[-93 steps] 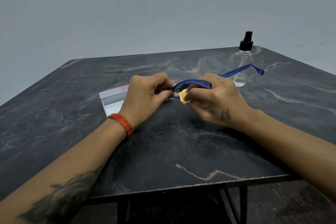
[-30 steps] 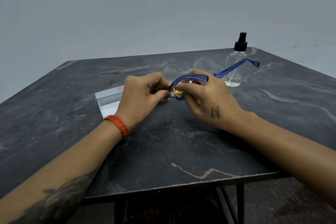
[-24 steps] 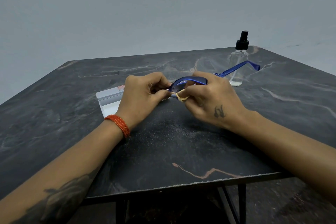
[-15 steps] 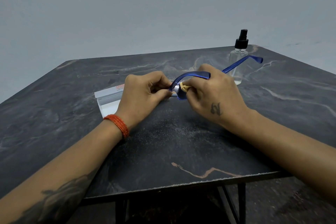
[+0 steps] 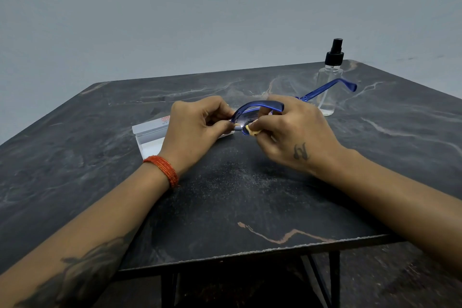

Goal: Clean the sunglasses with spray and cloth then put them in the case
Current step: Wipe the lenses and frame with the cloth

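The blue-framed sunglasses [image 5: 260, 105] hang above the table's middle, one temple arm sticking out to the right toward the bottle. My left hand [image 5: 197, 130] pinches the left end of the frame. My right hand [image 5: 290, 135] pinches a small yellow cloth [image 5: 250, 130] against a lens; most of the cloth is hidden under its fingers. A white case [image 5: 150, 132] lies on the table behind my left hand, partly covered by it. The clear spray bottle [image 5: 330, 82] with a black pump stands upright at the back right.
The dark marble table [image 5: 225, 207] spreads under both forearms, its front edge near the bottom of the view. Black metal legs show below it. A plain grey wall stands behind.
My right hand has shifted the cloth back and forth over the lens, now at its lower edge. The glasses tilted slightly. My left hand, the case and the bottle stayed put.
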`<state>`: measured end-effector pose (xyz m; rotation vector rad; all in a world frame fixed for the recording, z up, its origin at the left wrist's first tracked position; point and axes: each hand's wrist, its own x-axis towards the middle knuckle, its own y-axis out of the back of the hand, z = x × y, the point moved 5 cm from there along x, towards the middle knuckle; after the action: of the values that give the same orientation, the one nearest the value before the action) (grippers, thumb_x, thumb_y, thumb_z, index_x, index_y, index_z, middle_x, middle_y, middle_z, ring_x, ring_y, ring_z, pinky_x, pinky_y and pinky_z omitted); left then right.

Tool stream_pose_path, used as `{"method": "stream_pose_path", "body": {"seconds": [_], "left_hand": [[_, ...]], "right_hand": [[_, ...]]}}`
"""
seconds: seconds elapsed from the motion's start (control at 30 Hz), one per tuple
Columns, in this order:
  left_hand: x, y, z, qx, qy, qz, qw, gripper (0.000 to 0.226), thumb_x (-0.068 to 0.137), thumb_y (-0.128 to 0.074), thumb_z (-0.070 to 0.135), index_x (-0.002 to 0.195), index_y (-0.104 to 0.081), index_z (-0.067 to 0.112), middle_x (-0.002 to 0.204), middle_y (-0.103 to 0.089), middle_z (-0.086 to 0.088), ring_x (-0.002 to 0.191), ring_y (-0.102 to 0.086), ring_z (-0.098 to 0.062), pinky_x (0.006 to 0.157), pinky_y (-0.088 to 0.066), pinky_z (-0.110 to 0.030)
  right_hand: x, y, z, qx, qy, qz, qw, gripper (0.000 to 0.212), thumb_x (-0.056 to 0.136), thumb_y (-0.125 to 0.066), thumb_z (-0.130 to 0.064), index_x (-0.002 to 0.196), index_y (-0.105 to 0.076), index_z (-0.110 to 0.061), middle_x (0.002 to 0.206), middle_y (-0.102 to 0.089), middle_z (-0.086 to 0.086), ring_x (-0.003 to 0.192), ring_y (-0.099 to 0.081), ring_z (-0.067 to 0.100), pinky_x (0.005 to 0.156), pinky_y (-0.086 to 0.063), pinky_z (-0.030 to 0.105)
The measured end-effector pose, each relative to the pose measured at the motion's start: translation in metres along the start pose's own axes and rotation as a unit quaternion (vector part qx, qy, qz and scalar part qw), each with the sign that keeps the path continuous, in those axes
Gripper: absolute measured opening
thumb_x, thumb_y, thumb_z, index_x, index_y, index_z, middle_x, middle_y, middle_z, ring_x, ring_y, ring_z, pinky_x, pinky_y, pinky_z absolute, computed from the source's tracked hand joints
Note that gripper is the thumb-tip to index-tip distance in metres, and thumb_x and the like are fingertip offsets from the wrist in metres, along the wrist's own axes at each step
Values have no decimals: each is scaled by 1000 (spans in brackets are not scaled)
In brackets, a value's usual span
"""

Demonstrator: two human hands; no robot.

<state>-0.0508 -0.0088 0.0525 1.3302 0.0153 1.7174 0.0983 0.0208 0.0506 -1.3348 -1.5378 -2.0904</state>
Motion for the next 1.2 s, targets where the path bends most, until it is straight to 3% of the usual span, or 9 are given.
{"method": "stream_pose_path", "body": {"seconds": [0.1,0.23,0.37,0.53,0.67,0.8,0.93,1.07,1.2], "left_hand": [[0,0,1,-6,-2,-1,1000,10,69,-72,7,75,-68,14,69,-66,7,62,-59,10,61,-47,-7],[-1,0,5,-16,-11,-1,1000,21,69,-73,4,74,-63,22,68,-63,13,60,-57,12,60,-44,-5],[-1,1,6,-17,-18,2,1000,26,69,-74,4,74,-61,25,69,-65,11,61,-58,12,60,-44,-5],[-1,-1,7,0,-29,-12,1000,19,69,-75,0,76,-67,16,68,-59,18,63,-57,14,60,-42,-2],[-1,0,8,-5,-28,-9,1000,28,70,-74,-1,77,-62,23,68,-57,21,62,-57,16,60,-41,-1],[-1,1,9,-10,-28,0,1000,30,69,-75,0,74,-59,26,68,-58,21,60,-56,16,58,-40,-2],[-2,-1,7,4,-29,-7,1000,20,69,-75,-2,75,-66,15,68,-58,18,61,-54,18,59,-39,0],[-2,-2,3,22,-23,-12,999,14,69,-75,-2,74,-68,9,68,-58,17,61,-53,20,60,-37,1],[-1,-1,-1,19,-9,-15,1000,11,69,-75,0,75,-69,8,69,-63,11,62,-56,17,61,-40,-1]], "right_hand": [[1,2,0,-42,-13,18,999,15,72,-59,-13,67,-72,-7,71,-60,8,58,-54,26,43,-43,26],[2,0,1,-77,-9,14,997,31,78,-42,-16,74,-71,-4,76,-59,12,62,-54,27,46,-42,24],[2,-6,-3,-24,21,-2,999,36,83,-38,-16,86,-71,-1,83,-64,16,69,-59,34,51,-50,35],[2,-10,-2,22,32,-42,998,31,84,-42,-17,95,-69,-7,85,-64,13,74,-60,33,57,-50,37],[3,-11,0,-11,22,-29,999,36,86,-38,-19,89,-69,-2,83,-64,15,72,-59,36,52,-51,42],[3,-7,-1,-54,17,-8,998,35,81,-37,-14,80,-69,0,80,-63,17,67,-57,35,47,-51,37],[3,-8,-2,-66,7,-22,998,36,81,-36,-17,75,-67,-1,75,-58,13,61,-53,30,45,-48,33],[0,-10,-1,-32,12,-43,998,35,78,-36,-23,71,-66,-4,68,-58,9,56,-52,29,47,-40,28],[1,-5,2,87,-23,-33,995,23,78,-49,-17,74,-68,-6,62,-61,7,53,-54,23,50,-43,29]]}}
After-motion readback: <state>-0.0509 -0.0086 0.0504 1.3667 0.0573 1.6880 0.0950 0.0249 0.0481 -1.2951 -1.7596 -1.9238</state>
